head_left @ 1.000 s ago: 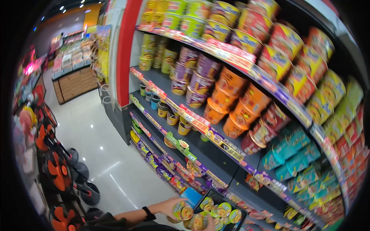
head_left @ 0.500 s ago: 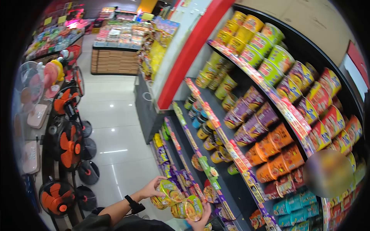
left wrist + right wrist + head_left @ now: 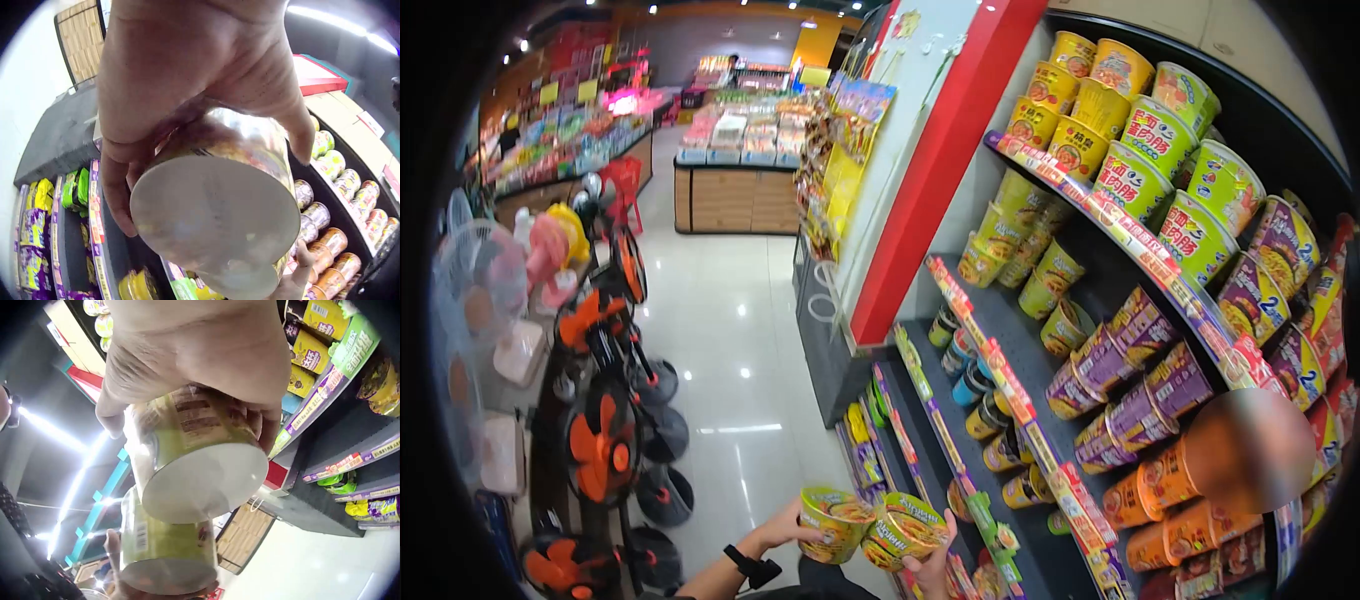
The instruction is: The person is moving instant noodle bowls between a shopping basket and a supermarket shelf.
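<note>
Two green-and-yellow instant noodle cups are held side by side at the bottom of the head view. My left hand (image 3: 780, 527) grips the left noodle cup (image 3: 830, 540) round its side. The other noodle cup (image 3: 906, 535) is in my right hand (image 3: 935, 568), its printed lid tilted toward the head camera. From below, the left wrist view shows the white base of the left cup (image 3: 215, 209) under the left hand (image 3: 200, 62). In the right wrist view the right hand (image 3: 194, 353) curls round its cup (image 3: 200, 478), close to the other one.
Shelves of noodle cups rise on the right, with purple cups (image 3: 1125, 375), green cups (image 3: 1195, 235) and similar yellow-green cups (image 3: 1005, 215). A red-edged pillar (image 3: 945, 165) stands at the shelf's end. Orange-bladed fans (image 3: 603, 435) line the left of the shiny aisle floor (image 3: 735, 385).
The head view has swung left, so the shelves sit further right. Both hands have lifted the two cups away from a container of similar cups, which is now out of view.
</note>
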`<state>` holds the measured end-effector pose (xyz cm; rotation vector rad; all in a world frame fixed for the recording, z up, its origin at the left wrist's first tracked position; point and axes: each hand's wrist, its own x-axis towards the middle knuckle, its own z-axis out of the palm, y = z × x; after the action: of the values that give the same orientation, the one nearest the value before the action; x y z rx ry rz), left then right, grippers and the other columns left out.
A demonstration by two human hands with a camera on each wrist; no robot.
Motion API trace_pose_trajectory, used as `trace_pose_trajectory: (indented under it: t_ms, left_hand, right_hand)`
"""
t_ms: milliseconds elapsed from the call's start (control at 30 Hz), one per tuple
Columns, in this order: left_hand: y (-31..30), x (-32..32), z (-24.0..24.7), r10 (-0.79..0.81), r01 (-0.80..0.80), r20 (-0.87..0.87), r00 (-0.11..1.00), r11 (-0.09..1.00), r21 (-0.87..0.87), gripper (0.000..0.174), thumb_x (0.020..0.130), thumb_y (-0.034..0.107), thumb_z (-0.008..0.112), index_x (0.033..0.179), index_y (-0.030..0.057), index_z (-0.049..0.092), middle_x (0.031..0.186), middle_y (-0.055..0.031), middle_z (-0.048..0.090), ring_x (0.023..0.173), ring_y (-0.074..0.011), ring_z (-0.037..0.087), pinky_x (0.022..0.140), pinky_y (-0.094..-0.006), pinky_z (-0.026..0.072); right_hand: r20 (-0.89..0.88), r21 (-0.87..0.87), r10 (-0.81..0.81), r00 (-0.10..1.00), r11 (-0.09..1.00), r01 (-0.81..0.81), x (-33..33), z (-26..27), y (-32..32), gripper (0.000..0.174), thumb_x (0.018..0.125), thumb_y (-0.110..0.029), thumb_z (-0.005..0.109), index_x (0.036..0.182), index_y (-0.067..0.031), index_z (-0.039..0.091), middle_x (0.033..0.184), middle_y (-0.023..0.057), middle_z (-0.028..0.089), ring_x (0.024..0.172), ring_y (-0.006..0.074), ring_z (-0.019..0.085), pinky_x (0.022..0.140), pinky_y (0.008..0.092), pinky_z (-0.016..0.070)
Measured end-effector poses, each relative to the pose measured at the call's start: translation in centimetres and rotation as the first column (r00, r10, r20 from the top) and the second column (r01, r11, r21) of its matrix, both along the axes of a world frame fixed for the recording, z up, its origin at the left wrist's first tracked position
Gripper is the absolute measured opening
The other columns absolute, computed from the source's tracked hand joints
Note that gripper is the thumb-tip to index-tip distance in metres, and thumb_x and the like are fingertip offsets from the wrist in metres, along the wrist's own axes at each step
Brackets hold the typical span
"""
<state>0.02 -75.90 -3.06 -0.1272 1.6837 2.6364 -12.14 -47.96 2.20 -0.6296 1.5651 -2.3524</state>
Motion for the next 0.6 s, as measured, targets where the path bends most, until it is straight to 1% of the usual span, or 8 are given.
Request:
trace_pose_trajectory:
  t_ms: [67, 100, 167, 267, 300, 333, 433, 600]
  left_hand:
    - [-2.5, -2.7, 2.5, 0.034, -0.027, 0.022, 0.999, 0.965, -0.263, 0.106, 0.068, 0.016, 0.097, 0.151, 0.0025, 0.033, 0.142, -0.0111, 0.054, 0.133, -0.0211, 0.051, 0.114, -0.0386, 0.0409]
    - [-3.0, -4.6, 4.5, 0.103, -0.082, 0.064, 0.993, 0.959, -0.273, 0.105, 0.068, 0.016, 0.097, 0.150, 0.0020, 0.033, 0.140, -0.0111, 0.055, 0.132, -0.0216, 0.052, 0.113, -0.0389, 0.0413]
    - [-4.1, -7.5, 6.3, 0.142, -0.095, 0.133, 0.981, 0.947, -0.308, 0.103, 0.068, 0.017, 0.097, 0.149, 0.0015, 0.034, 0.139, -0.0111, 0.056, 0.131, -0.0220, 0.053, 0.113, -0.0393, 0.0418]
    - [-6.5, -10.9, 6.7, 0.157, -0.129, 0.069, 0.985, 0.945, -0.300, 0.105, 0.064, 0.016, 0.099, 0.147, 0.0012, 0.036, 0.138, -0.0119, 0.056, 0.130, -0.0231, 0.054, 0.112, -0.0394, 0.0427]
    - [-7.9, -11.7, 7.4, 0.228, -0.206, 0.026, 0.973, 0.921, -0.331, 0.104, 0.062, 0.013, 0.099, 0.146, 0.0003, 0.039, 0.139, -0.0128, 0.057, 0.129, -0.0238, 0.056, 0.112, -0.0405, 0.0441]
    - [-8.6, -13.2, 7.7, 0.290, -0.281, -0.025, 0.957, 0.897, -0.341, 0.102, 0.060, 0.010, 0.098, 0.145, -0.0005, 0.043, 0.141, -0.0137, 0.057, 0.129, -0.0244, 0.057, 0.112, -0.0417, 0.0456]
    - [-10.9, -17.2, 8.6, 0.287, -0.295, -0.069, 0.955, 0.921, -0.254, 0.108, 0.055, 0.013, 0.100, 0.145, -0.0006, 0.042, 0.137, -0.0139, 0.060, 0.124, -0.0256, 0.062, 0.109, -0.0423, 0.0491]
    - [-15.9, -24.6, 5.5, 0.341, -0.343, -0.038, 0.939, 0.931, -0.127, 0.109, 0.055, 0.011, 0.100, 0.145, 0.0034, 0.038, 0.137, -0.0125, 0.057, 0.127, -0.0262, 0.059, 0.110, -0.0422, 0.0484]
  right_hand:
    - [-0.173, 0.236, 0.107, 0.979, 0.970, -0.064, -4.6, -1.6, -1.5, 0.130, 0.071, -0.032, 0.095, 0.159, -0.0044, 0.003, 0.146, 0.0200, 0.042, 0.138, 0.0323, 0.047, 0.116, 0.0471, 0.0399]
    - [-0.118, 0.122, 0.094, 0.988, 0.989, -0.080, -6.5, 0.0, -3.4, 0.131, 0.069, -0.031, 0.096, 0.158, -0.0036, 0.003, 0.144, 0.0216, 0.044, 0.136, 0.0323, 0.049, 0.115, 0.0470, 0.0403]
    - [-0.103, 0.231, 0.115, 0.988, 0.969, -0.089, -10.4, 2.6, -5.0, 0.126, 0.069, -0.029, 0.096, 0.157, -0.0028, 0.010, 0.144, 0.0218, 0.045, 0.135, 0.0323, 0.051, 0.114, 0.0463, 0.0413]
    - [-0.160, 0.350, 0.132, 0.978, 0.934, -0.069, -15.5, 5.9, -7.8, 0.118, 0.067, -0.030, 0.097, 0.155, -0.0017, 0.023, 0.143, 0.0216, 0.047, 0.134, 0.0319, 0.052, 0.113, 0.0437, 0.0434]
    - [-0.281, 0.441, 0.097, 0.955, 0.897, 0.038, -17.0, 6.2, -8.9, 0.111, 0.064, -0.029, 0.099, 0.149, -0.0017, 0.034, 0.141, 0.0221, 0.050, 0.132, 0.0315, 0.053, 0.110, 0.0421, 0.0450]
    - [-0.264, 0.452, 0.067, 0.962, 0.890, 0.062, -18.6, 6.2, -9.4, 0.111, 0.064, -0.029, 0.099, 0.149, -0.0017, 0.034, 0.141, 0.0221, 0.050, 0.132, 0.0315, 0.053, 0.110, 0.0421, 0.0450]
    - [-0.545, 0.323, -0.007, 0.839, 0.921, 0.217, -24.1, 7.7, -11.6, 0.100, 0.055, -0.024, 0.104, 0.132, -0.0057, 0.042, 0.128, 0.0146, 0.052, 0.120, 0.0250, 0.056, 0.104, 0.0388, 0.0469]
    - [-0.655, 0.181, -0.260, 0.709, 0.857, 0.482, -32.0, 11.0, -13.6, 0.100, 0.055, -0.025, 0.104, 0.130, -0.0058, 0.040, 0.124, 0.0129, 0.049, 0.113, 0.0237, 0.056, 0.099, 0.0385, 0.0478]
